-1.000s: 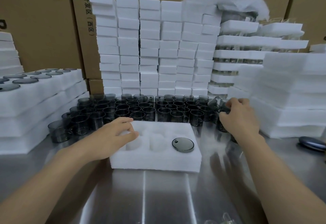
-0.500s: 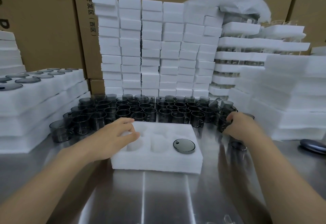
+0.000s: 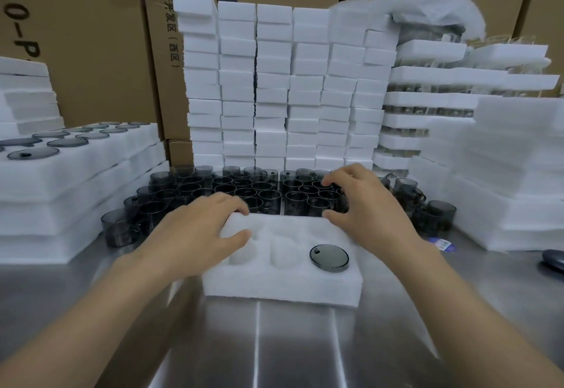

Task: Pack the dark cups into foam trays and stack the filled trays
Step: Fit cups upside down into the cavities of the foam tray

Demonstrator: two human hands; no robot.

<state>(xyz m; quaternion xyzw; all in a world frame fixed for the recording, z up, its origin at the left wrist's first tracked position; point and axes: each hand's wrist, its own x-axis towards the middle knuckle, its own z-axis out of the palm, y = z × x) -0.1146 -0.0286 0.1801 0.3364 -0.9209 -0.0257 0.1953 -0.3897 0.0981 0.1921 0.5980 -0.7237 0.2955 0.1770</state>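
A white foam tray [image 3: 283, 283] lies on the steel table in front of me. One dark cup [image 3: 329, 258] sits in its front right pocket, and the other pockets I can see hold nothing. My left hand [image 3: 195, 235] holds the tray's far left corner, fingers curled over the edge and thumb in a pocket. My right hand [image 3: 366, 210] hovers at the tray's far right corner. Its fingers and thumb are spread over the front rows of loose dark cups [image 3: 244, 189], with nothing plainly gripped.
Stacked filled trays [image 3: 76, 174] stand at the left, showing dark cup bottoms on top. A wall of empty foam blocks [image 3: 274, 97] rises behind the cups, with more foam stacks [image 3: 503, 174] at the right. Further cups [image 3: 436, 213] and a dark object [image 3: 552, 259] lie at the right.
My right hand has moved left, from the cups at the right to the cups behind the tray's far right corner. My left hand has stayed on the tray.
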